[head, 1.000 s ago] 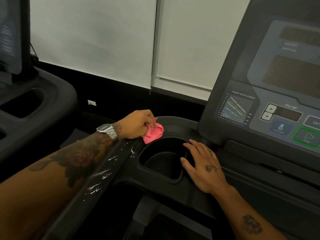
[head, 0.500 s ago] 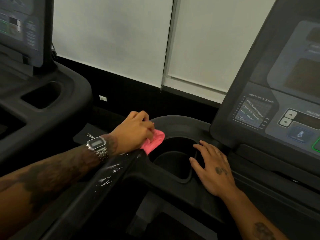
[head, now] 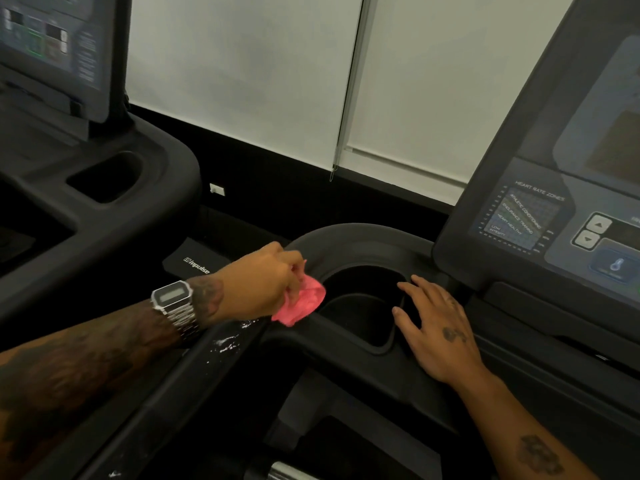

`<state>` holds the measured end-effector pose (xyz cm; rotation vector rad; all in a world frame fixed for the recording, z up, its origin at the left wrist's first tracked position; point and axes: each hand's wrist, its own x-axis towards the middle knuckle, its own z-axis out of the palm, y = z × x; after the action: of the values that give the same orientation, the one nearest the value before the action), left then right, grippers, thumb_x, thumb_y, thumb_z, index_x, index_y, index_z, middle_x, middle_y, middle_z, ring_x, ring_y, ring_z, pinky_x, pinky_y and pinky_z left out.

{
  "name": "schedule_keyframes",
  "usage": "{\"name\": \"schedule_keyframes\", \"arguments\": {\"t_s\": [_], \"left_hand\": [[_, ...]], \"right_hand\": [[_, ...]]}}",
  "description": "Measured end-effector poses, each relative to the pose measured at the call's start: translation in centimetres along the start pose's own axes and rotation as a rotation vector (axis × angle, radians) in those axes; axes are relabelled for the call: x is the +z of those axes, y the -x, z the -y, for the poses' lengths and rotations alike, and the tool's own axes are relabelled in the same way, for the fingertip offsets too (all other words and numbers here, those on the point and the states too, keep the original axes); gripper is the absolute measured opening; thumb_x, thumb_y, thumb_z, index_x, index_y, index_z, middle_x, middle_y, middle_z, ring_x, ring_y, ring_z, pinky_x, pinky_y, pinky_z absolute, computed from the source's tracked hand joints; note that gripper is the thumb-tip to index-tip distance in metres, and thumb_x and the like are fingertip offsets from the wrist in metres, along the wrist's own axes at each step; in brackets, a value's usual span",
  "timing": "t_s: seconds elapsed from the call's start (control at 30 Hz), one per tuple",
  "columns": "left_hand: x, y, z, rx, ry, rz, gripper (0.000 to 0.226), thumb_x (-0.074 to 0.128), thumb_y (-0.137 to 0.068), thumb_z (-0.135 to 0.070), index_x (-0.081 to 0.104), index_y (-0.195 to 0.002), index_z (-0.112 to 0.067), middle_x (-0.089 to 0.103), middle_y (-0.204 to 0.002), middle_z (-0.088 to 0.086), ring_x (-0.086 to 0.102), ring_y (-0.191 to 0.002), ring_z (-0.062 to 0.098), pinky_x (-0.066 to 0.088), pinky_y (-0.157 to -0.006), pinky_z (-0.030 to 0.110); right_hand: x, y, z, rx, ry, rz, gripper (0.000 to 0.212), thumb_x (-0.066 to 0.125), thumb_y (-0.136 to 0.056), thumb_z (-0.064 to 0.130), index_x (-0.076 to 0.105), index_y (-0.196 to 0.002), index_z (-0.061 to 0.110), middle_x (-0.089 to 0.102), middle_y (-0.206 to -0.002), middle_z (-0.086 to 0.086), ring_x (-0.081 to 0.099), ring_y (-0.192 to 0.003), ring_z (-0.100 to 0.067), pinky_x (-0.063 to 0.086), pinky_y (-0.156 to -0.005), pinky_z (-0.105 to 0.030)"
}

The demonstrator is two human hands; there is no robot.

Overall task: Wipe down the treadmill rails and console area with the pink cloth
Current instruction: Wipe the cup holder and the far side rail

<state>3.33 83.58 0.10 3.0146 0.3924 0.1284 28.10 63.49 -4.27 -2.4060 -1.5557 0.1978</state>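
My left hand point(head: 263, 282) grips the bunched pink cloth point(head: 301, 301) and presses it on the black treadmill rail point(head: 221, 351) where it meets the rim of the cup holder point(head: 360, 306). White streaks of wet foam lie on the rail just behind the cloth. Flat and with fingers spread, my right hand point(head: 436, 323) rests on the right edge of the cup holder. The console point(head: 540, 216) with its heart rate chart and arrow buttons rises to the right.
A second treadmill point(head: 97, 188) with its own console and tray stands to the left, across a dark gap. White roller blinds point(head: 242, 81) cover the wall behind. A metal roller end point(head: 284, 472) shows at the bottom edge.
My left hand has drawn the pink cloth back down the rail, from the far rim of the cup holder to its near-left edge. My right hand has stayed in place.
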Motion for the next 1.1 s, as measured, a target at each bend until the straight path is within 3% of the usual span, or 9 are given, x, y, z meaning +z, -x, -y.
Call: {"name": "schedule_keyframes", "arguments": {"t_s": [0.13,0.3,0.47,0.6,0.73,0.9,1.1], "left_hand": [[-0.8,1.1,-1.5,0.016,-0.162,0.325,0.026,0.047,-0.079,-0.026,0.071,-0.085,-0.033,0.048,-0.111,-0.01,0.047,-0.094,0.016,0.043,-0.086,0.029],[0.3,-1.2,0.0,-0.045,-0.073,0.133,0.024,0.059,-0.08,-0.007,0.073,-0.091,-0.022,0.055,-0.117,0.002,0.055,-0.101,0.025,0.051,-0.082,0.04],[0.9,-5.4,0.2,-0.161,0.108,-0.115,0.025,0.057,-0.08,-0.001,0.075,-0.087,-0.017,0.059,-0.114,0.005,0.056,-0.103,0.022,0.045,-0.08,0.029],[1.5,-6.6,-0.4,-0.214,0.111,-0.199,0.023,0.054,-0.087,-0.003,0.075,-0.092,-0.01,0.06,-0.113,0.01,0.057,-0.1,0.025,0.046,-0.077,0.032],[1.7,-3.9,-0.4,-0.204,0.109,-0.162,0.023,0.055,-0.088,-0.009,0.074,-0.097,-0.017,0.056,-0.12,0.007,0.052,-0.105,0.024,0.037,-0.076,0.029],[0.7,2.0,-0.4,-0.15,0.109,-0.051,0.032,0.051,-0.083,-0.01,0.074,-0.097,-0.028,0.054,-0.124,0.003,0.051,-0.107,0.023,0.047,-0.085,0.039],[1.7,8.8,-2.9,-0.162,0.092,-0.08,0.042,0.036,-0.073,-0.023,0.075,-0.089,-0.031,0.059,-0.115,0.005,0.058,-0.092,0.026,0.053,-0.082,0.039]], "right_hand": [[0.1,-0.1,0.0,0.009,0.003,-0.002,0.053,0.037,-0.097,0.053,0.036,-0.147,0.035,0.025,-0.159,0.008,0.017,-0.147,-0.014,0.012,-0.119,-0.037],[0.3,-0.3,0.0,0.007,0.02,-0.025,0.052,0.039,-0.095,0.054,0.041,-0.144,0.034,0.031,-0.157,0.006,0.022,-0.145,-0.016,0.015,-0.119,-0.039],[0.2,-0.3,0.1,0.015,0.01,-0.045,0.05,0.044,-0.094,0.051,0.045,-0.14,0.033,0.035,-0.154,0.006,0.027,-0.143,-0.018,0.018,-0.118,-0.039],[0.1,-0.3,0.0,0.007,0.012,-0.04,0.05,0.044,-0.095,0.051,0.045,-0.141,0.033,0.035,-0.154,0.006,0.027,-0.143,-0.018,0.018,-0.117,-0.039],[0.0,-0.2,0.0,0.009,0.009,-0.012,0.051,0.041,-0.096,0.053,0.042,-0.143,0.033,0.031,-0.157,0.006,0.023,-0.145,-0.018,0.016,-0.119,-0.041],[0.1,-0.2,0.0,0.013,0.006,-0.003,0.052,0.04,-0.096,0.053,0.04,-0.144,0.033,0.03,-0.157,0.004,0.021,-0.146,-0.02,0.016,-0.12,-0.042],[0.0,1.0,2.5,0.057,-0.04,-0.045,0.054,0.051,-0.094,0.048,0.041,-0.144,0.028,0.031,-0.155,-0.004,0.022,-0.145,-0.022,0.014,-0.119,-0.042]]}}
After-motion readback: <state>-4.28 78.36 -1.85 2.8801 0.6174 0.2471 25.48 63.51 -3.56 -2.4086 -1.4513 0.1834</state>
